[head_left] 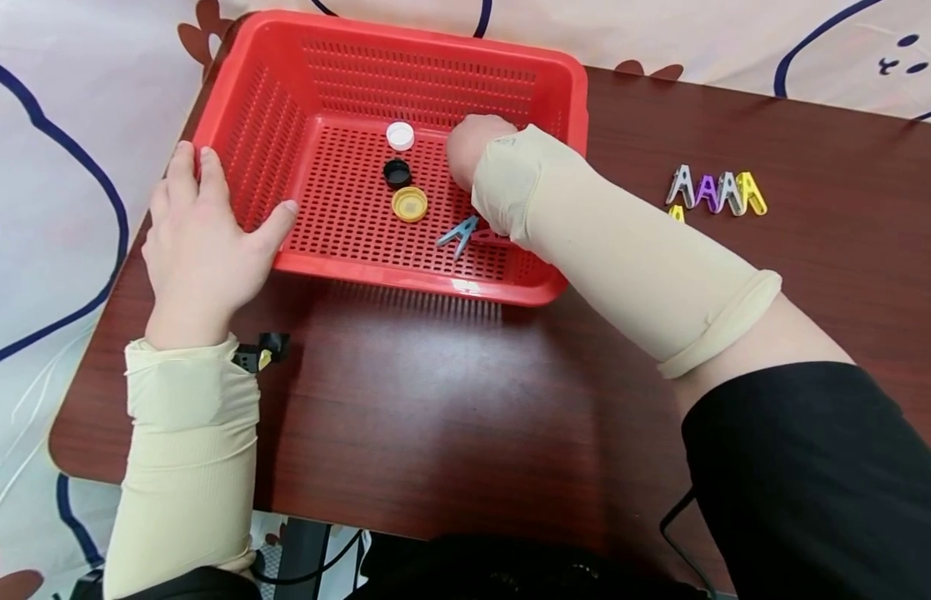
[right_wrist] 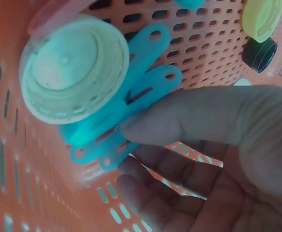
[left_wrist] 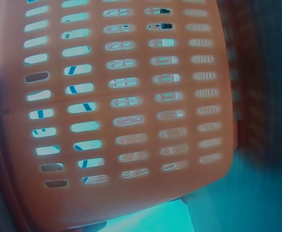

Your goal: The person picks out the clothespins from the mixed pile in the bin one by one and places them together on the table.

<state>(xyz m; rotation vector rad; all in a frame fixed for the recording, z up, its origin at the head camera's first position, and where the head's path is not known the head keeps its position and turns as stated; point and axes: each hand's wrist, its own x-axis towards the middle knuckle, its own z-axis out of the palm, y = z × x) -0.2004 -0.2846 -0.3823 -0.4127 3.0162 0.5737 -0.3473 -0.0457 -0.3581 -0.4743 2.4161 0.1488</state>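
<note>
the left hand (head_left: 206, 250) rests on the red basket's (head_left: 405, 282) left side, fingers straight, thumb spread over the rim. inside, the right hand's (head_left: 474, 150) fingers and thumb pinch a blue clothespin (right_wrist: 116, 155) beside a white cap (right_wrist: 73, 67). more clothespins (head_left: 708, 192) lie on the desk (head_left: 435, 400), right of the basket.

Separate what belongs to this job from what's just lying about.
Likely in the job:
left hand
right hand
red perforated basket
pinched blue clothespin
light-blue clothespin
pink clothespin
yellow cap
black cap
white cap
tabletop clothespins

Apparently just lying about:
black cable
printed cloth
</note>
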